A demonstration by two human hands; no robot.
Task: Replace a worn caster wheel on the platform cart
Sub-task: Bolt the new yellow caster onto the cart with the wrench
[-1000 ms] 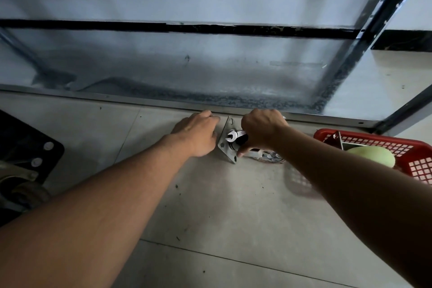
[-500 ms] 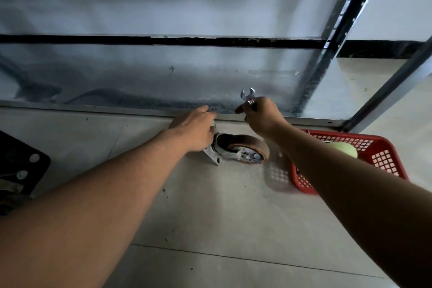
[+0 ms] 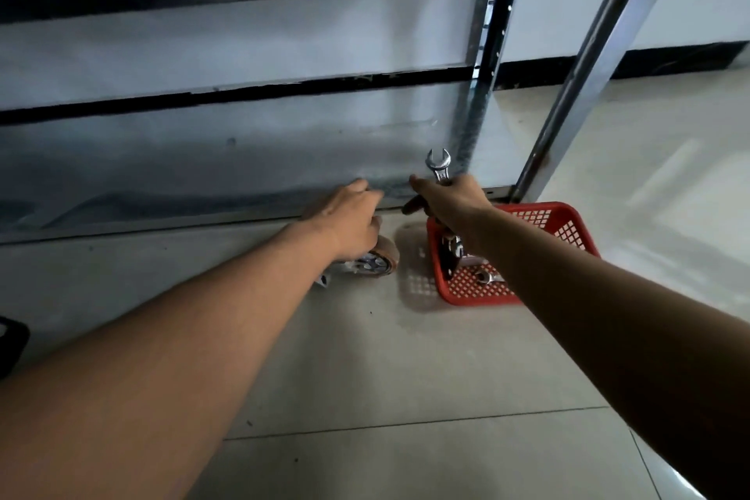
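Pale floor tiles [image 3: 365,357] lie nearest. Beyond them my left grip [image 3: 349,215] hovers over the brown caster wheel [image 3: 383,258], which lies on its side on the floor at that grip's 6 o'clock. Whether those fingers hold it I cannot tell. At the wheel's 3 o'clock stands a red basket [image 3: 568,215] with another spanner [image 3: 485,277] inside. My right grip [image 3: 450,207] is curled round a wrench [image 3: 438,164], its open jaw pointing to 12 o'clock, near the upended platform cart [image 3: 243,158]. I judge this caster is off the cart or waiting to go on. Next the wrench must find a mounting bolt. No writing is legible.
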